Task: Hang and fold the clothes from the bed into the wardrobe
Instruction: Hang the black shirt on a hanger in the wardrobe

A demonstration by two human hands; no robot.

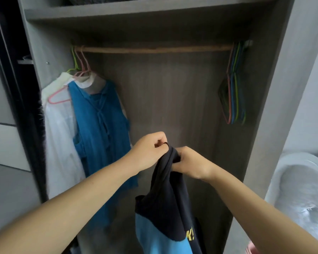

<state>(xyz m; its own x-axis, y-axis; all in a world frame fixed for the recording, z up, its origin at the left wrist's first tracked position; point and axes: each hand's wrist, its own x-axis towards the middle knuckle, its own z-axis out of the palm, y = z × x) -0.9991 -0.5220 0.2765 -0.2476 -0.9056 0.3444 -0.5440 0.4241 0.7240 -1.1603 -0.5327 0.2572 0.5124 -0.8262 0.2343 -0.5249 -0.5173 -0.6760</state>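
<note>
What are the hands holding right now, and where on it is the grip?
Both hands hold the dark navy shirt by its bunched top edge: left hand pinches the top, right hand grips just beside it.

The only lettering stands on the dark navy and light blue fabric garment [165, 217]: yellow print near its lower right edge. Just a "K" followed by "!" can be read there; folds hide the rest.
</note>
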